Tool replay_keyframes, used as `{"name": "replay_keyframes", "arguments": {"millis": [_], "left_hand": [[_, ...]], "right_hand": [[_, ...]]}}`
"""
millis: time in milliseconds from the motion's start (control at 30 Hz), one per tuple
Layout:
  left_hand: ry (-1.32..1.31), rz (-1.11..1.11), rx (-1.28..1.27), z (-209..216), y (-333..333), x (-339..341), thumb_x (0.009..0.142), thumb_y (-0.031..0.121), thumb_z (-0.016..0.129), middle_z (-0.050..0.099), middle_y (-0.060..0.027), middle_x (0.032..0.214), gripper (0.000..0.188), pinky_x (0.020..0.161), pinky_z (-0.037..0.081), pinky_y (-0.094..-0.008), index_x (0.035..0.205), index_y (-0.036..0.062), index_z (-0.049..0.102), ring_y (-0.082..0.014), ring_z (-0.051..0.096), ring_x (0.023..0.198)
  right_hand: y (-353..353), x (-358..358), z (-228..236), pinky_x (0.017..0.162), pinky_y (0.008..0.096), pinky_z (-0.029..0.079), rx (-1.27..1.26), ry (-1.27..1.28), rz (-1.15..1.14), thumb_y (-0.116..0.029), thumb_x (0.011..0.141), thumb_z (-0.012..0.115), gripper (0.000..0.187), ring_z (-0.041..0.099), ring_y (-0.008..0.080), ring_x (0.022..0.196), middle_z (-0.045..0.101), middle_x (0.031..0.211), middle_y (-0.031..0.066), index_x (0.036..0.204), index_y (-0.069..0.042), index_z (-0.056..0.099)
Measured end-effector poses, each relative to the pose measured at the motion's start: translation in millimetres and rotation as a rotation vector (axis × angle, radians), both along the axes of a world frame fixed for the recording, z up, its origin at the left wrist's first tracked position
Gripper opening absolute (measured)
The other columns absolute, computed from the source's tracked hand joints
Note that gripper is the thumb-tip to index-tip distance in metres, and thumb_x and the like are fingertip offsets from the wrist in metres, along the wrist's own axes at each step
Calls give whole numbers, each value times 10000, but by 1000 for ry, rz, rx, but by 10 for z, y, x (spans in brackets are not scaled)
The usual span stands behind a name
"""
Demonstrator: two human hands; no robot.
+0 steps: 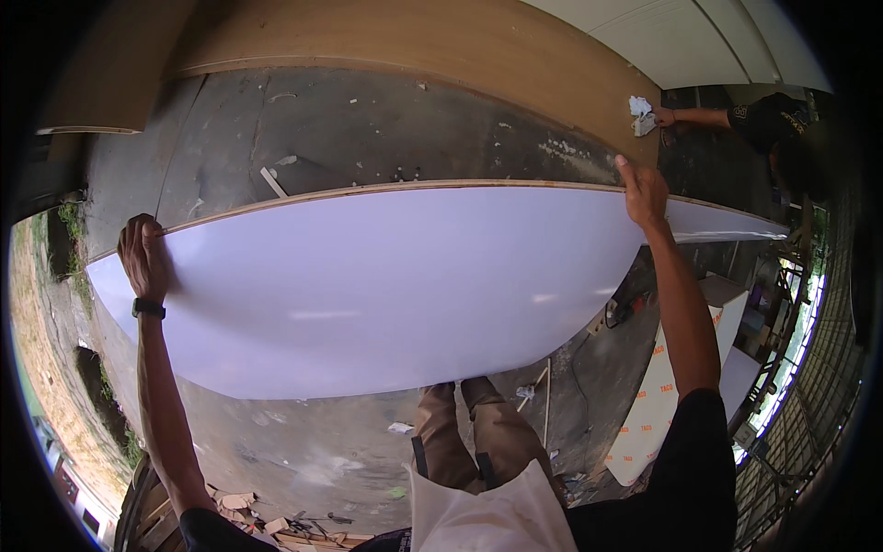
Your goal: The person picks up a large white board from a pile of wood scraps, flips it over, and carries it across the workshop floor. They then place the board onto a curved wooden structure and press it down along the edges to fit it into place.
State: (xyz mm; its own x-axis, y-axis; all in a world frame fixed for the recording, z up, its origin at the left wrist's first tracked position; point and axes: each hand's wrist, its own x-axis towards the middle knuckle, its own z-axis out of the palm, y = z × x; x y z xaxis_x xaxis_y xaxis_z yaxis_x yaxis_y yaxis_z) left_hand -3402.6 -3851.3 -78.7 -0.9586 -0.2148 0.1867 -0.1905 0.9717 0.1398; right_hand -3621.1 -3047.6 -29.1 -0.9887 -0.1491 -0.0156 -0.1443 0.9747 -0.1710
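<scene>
A large glossy white panel with a thin wooden edge stands in front of my legs, its upper edge running across the view. My left hand, with a dark band on the wrist, has its fingers curled over that edge near the left corner. At the other end, my right hand grips the same edge, thumb pointing up. Beyond the right hand, a narrower white glossy piece extends to the right; whether it belongs to the same panel I cannot tell.
Ahead lies a long brown board. At the far right another person's hand presses a crumpled white cloth on it. A printed white board leans right, near a reddish power tool. Wood scraps lie lower left.
</scene>
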Motion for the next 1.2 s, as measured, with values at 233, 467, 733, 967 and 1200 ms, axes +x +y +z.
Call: {"name": "replay_keyframes", "arguments": {"millis": [233,467,733,967,1200], "left_hand": [[-140,-254,161,410,2501,-899,1066,635,266,630,-206,751,788,682,476,-526,736,2,599,-420,605,725],[-161,-88,227,416,3517,-1242,1039,699,264,582,-204,577,894,583,465,-509,560,24,600,-430,577,569],[-235,-58,166,415,3391,-1279,1023,723,271,583,-221,585,910,586,454,-514,567,5,594,-450,575,578],[-240,-45,191,405,3438,-1333,1021,725,269,584,-238,604,911,598,455,-520,577,-3,590,-458,584,602],[-198,-22,157,400,3431,-1272,1023,725,260,564,-227,585,907,581,438,-511,573,1,572,-437,561,572]], "right_hand": [[-690,235,-36,592,493,450,-164,113,288,-506,1026,501,624,589,370,593,560,637,147,623,-36,572],[-2392,489,-44,483,435,447,-190,-1,400,-653,971,511,767,541,285,434,513,474,140,507,-44,540],[-1450,197,-92,453,424,423,-271,249,355,-611,986,490,714,502,273,419,482,472,103,525,-66,488],[-211,-169,-165,457,403,372,-395,288,412,-560,1000,466,656,472,269,463,438,504,101,559,-77,414],[-58,-281,-43,507,408,375,-534,374,530,-494,1017,428,583,492,300,529,422,570,97,620,-68,418]]}}
